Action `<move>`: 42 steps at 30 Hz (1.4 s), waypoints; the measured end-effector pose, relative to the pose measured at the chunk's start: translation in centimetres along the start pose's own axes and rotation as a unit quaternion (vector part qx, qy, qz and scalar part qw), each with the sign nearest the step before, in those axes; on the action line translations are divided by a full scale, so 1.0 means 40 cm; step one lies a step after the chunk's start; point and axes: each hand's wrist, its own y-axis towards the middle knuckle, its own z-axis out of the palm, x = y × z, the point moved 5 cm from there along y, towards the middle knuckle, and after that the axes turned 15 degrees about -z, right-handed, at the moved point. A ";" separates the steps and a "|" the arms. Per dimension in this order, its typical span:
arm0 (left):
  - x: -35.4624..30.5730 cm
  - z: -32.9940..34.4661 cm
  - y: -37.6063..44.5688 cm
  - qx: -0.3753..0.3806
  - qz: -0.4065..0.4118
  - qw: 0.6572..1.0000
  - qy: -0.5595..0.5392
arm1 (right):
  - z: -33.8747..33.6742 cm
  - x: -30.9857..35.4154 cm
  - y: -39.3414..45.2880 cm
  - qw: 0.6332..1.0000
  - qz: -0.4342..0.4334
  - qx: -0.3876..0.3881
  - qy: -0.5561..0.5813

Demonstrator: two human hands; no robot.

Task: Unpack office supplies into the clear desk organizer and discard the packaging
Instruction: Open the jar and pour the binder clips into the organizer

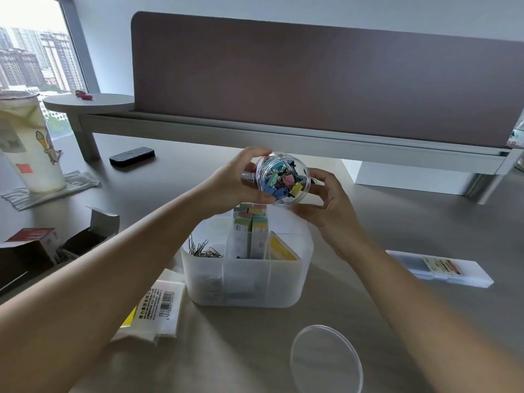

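A clear round tub of coloured binder clips (pixel 282 180) is held tilted above the clear desk organizer (pixel 246 282). My left hand (pixel 241 180) grips the tub from the left, fingers curled over its rim. My right hand (pixel 329 199) cups its right side and underside. The organizer holds paper clips (pixel 202 249) in its left compartment, boxes of sticky notes (pixel 252 225) in the middle, and a yellow pack (pixel 282 248) on the right. The tub's clear round lid (pixel 326 361) lies on the desk in front.
An empty plastic wrapper with a barcode (pixel 158 307) lies left of the organizer. Opened cardboard boxes (pixel 51 245) sit at the far left. A drink cup (pixel 28 143) stands on a cloth. A black eraser (pixel 131 156) lies behind; a flat clear case (pixel 439 268) lies on the right.
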 end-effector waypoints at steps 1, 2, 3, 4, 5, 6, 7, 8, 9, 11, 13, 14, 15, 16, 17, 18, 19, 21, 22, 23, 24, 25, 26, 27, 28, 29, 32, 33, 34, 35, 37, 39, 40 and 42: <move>-0.002 0.001 -0.003 0.003 0.004 1.000 0.001 | 0.000 0.002 -0.001 1.000 0.000 0.002 0.002; -0.004 0.001 -0.005 0.005 0.006 1.000 0.001 | 0.000 0.003 -0.003 1.000 0.000 0.002 0.004; -0.006 0.002 -0.006 0.006 0.008 1.000 0.001 | 0.000 0.003 -0.003 1.000 0.001 0.002 0.005; -0.006 0.002 -0.007 0.006 0.008 1.000 0.000 | 0.000 0.004 -0.004 1.000 0.002 0.001 0.006; -0.006 0.002 -0.006 0.006 0.008 1.000 0.000 | 0.000 0.004 -0.005 1.000 0.006 0.000 0.006; -0.007 0.002 -0.006 0.005 0.007 1.000 0.000 | 0.000 0.004 -0.005 1.000 0.009 -0.002 0.006; -0.007 0.002 -0.005 0.005 0.008 1.000 0.000 | 0.001 0.004 -0.005 1.000 0.011 -0.003 0.004; -0.008 0.003 -0.004 0.005 0.011 1.000 0.001 | 0.002 0.004 -0.005 1.000 0.014 -0.002 0.001; -0.008 0.003 -0.003 0.004 0.016 1.000 0.005 | 0.003 0.003 -0.005 1.000 0.017 -0.001 -0.003; -0.010 0.005 0.000 -0.001 0.024 1.000 0.014 | 0.003 0.002 -0.005 1.000 0.021 -0.001 -0.016; -0.010 0.007 0.004 -0.007 0.031 0.999 0.022 | 0.000 0.002 -0.006 0.999 0.024 -0.002 -0.032; -0.010 0.007 0.005 -0.009 0.034 0.999 0.025 | -0.001 0.002 -0.006 0.999 0.025 -0.003 -0.036; -0.008 0.007 0.007 -0.010 0.036 0.999 0.024 | -0.003 0.003 -0.006 0.999 0.026 -0.003 -0.035; -0.007 0.006 0.008 -0.008 0.036 0.999 0.020 | -0.004 0.004 -0.007 0.999 0.026 -0.002 -0.032; -0.004 0.005 0.009 -0.005 0.035 0.999 0.015 | -0.005 0.005 -0.008 0.999 0.024 -0.001 -0.029; -0.002 0.004 0.009 -0.003 0.036 0.999 0.014 | -0.005 0.006 -0.009 0.999 0.023 -0.001 -0.026; 0.000 0.003 0.010 -0.003 0.037 0.999 0.017 | -0.006 0.006 -0.009 0.999 0.021 -0.001 -0.025; 0.002 0.001 0.008 -0.004 0.043 0.999 0.023 | -0.006 0.005 -0.009 0.999 0.019 0.000 -0.026; 0.001 0.000 0.007 -0.004 0.046 0.999 0.025 | -0.006 0.004 -0.009 0.999 0.019 0.000 -0.028; 0.001 0.001 0.006 -0.003 0.048 0.998 0.027 | -0.005 0.004 -0.008 0.999 0.019 0.000 -0.029; 0.000 0.001 0.004 -0.004 0.050 0.998 0.028 | -0.004 0.004 -0.007 0.999 0.018 0.000 -0.029; -0.001 0.001 0.003 -0.004 0.051 0.998 0.029 | -0.003 0.004 -0.007 0.999 0.016 0.000 -0.030; -0.001 0.002 0.002 -0.005 0.051 0.998 0.028 | -0.001 0.004 -0.007 0.999 0.014 0.000 -0.032; -0.002 0.002 0.002 -0.007 0.051 0.998 0.029 | 0.000 0.005 -0.007 0.999 0.013 0.001 -0.035; -0.003 0.003 0.001 -0.008 0.052 0.998 0.030 | 0.000 0.005 -0.006 0.999 0.012 0.000 -0.036; -0.004 0.004 0.002 -0.010 0.052 0.998 0.030 | -0.001 0.004 -0.006 0.999 0.012 -0.002 -0.037; -0.008 0.006 0.003 -0.018 0.055 0.998 0.035 | -0.004 0.004 -0.003 0.999 0.014 -0.007 -0.043; -0.008 0.005 0.003 -0.022 0.057 0.997 0.040 | -0.003 0.004 -0.002 0.999 0.014 -0.007 -0.048; -0.007 0.004 0.003 -0.025 0.059 0.997 0.041 | -0.003 0.004 -0.001 0.998 0.014 -0.005 -0.053; -0.006 0.002 0.004 -0.026 0.059 0.997 0.040 | -0.002 0.003 0.000 0.998 0.015 -0.004 -0.056; -0.002 0.000 0.005 -0.026 0.056 0.998 0.033 | 0.000 0.002 0.000 0.999 0.018 0.000 -0.050; 0.001 -0.001 0.005 -0.026 0.055 0.998 0.029 | 0.001 0.003 -0.001 0.999 0.017 0.005 -0.046; 0.001 -0.001 0.005 -0.026 0.056 0.998 0.028 | 0.001 0.004 -0.001 0.999 0.016 0.008 -0.046; 0.002 -0.002 0.006 -0.025 0.056 0.998 0.025 | 0.001 0.005 -0.002 0.999 0.015 0.015 -0.042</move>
